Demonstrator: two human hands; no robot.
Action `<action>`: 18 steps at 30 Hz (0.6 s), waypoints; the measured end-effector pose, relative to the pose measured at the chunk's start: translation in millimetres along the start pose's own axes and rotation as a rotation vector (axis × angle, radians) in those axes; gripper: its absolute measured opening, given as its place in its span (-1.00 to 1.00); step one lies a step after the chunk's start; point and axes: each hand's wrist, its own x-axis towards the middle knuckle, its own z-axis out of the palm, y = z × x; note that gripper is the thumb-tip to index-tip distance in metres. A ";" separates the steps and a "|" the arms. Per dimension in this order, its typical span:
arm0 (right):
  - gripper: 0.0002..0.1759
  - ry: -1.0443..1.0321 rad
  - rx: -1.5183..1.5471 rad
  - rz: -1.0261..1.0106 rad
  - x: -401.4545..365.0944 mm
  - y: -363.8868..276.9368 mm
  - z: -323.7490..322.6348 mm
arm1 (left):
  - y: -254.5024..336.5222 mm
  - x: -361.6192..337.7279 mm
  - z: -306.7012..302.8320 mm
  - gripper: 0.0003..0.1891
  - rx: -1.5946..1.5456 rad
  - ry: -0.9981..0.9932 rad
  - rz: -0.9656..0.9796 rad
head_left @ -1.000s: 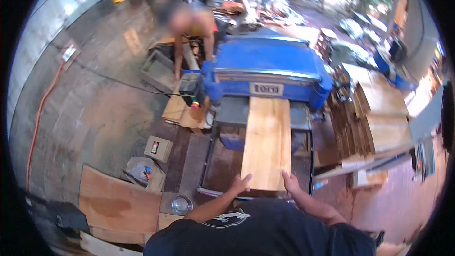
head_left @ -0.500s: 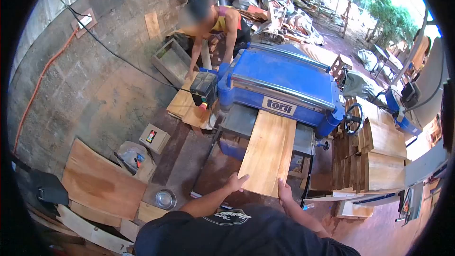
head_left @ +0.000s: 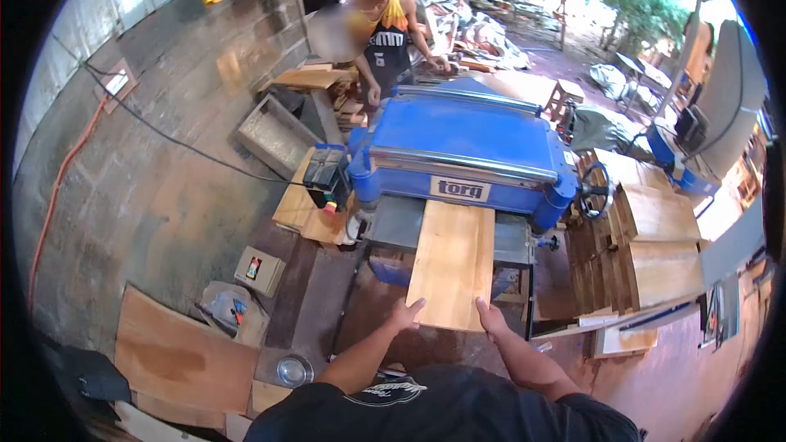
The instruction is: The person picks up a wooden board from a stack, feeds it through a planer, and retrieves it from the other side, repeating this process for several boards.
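Observation:
A wide, light wooden board (head_left: 450, 266) lies partly under the front of a blue planer (head_left: 471, 135) marked "torq", its near end sticking out toward me. At the board's near left corner, my left hand (head_left: 405, 313) grips the edge with the thumb on top. My right hand (head_left: 491, 317) holds the near right corner the same way. The board's far end is hidden inside the machine. Under the board is the planer's grey metal bed (head_left: 395, 223). A handwheel (head_left: 595, 191) is on the machine's right side.
A co-worker (head_left: 389, 45) stands behind the planer. Boards are stacked at the right (head_left: 663, 213) and left (head_left: 295, 213) of it. A black cable (head_left: 188, 143) crosses from the wall. A metal bowl (head_left: 293, 371) and curved plywood (head_left: 184, 352) are at the lower left.
The co-worker has straightened up from the left stack, arms now behind the planer. The view has shifted, and the board lies straighter toward the machine, still in both my hands.

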 end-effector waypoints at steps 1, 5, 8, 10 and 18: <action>-0.40 -0.032 -0.042 0.002 -1.7 -6.4 -2.2 | 3.7 -2.1 0.2 -0.42 0.025 0.017 -0.033; -0.54 0.024 -0.181 0.145 -41.9 -53.5 -3.6 | -19.7 29.9 0.3 -0.40 -0.037 0.000 0.025; -0.59 -0.053 -0.009 0.138 -55.8 -31.5 -22.4 | -2.9 31.0 -2.3 -0.36 0.141 0.055 -0.079; -0.58 -0.082 0.052 0.169 -72.5 -15.8 -40.1 | 0.0 33.1 -3.8 -0.35 0.137 0.020 -0.033; -0.61 -0.010 -0.081 0.048 -126.7 16.2 -138.1 | 36.8 78.1 -31.5 -0.19 0.995 -0.186 0.019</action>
